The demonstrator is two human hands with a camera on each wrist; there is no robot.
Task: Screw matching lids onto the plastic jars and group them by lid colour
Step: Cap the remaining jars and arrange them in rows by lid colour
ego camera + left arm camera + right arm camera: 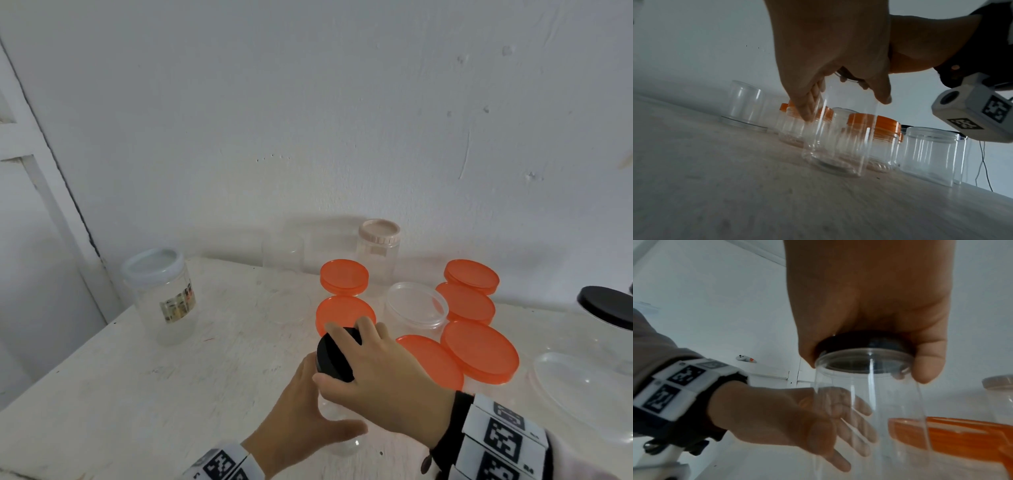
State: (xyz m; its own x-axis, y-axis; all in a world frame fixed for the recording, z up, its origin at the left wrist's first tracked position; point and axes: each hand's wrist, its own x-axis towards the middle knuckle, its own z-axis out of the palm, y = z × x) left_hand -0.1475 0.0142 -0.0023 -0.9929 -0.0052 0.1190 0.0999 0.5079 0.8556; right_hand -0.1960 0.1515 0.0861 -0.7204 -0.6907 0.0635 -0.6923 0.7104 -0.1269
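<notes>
On the white table (pixel 137 370), orange-lidded jars (pixel 479 349) stand grouped, one jar (pixel 416 305) lidless, while the right hand (pixel 383 363) grasps a black lid (pixel 334 356) on the clear jar (pixel 838 138) gripped by the left hand (pixel 301 414).

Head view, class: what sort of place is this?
Probably a plain room at home, not a workshop: a worn white table against a scuffed painted wall, a white door frame to the left, and household plastic jars.

Pretty soft, even light in the head view, whitish and a bit hazy, with faint grey shadows on the wall (pixel 342 137) behind the jars. Edges bend from the wide lens. Both wrist views are way dimmer and bluish; the hands come out dark against the bright wall. The clear jar (pixel 838 138) is streaky with reflections and smeared by motion blur.
</notes>
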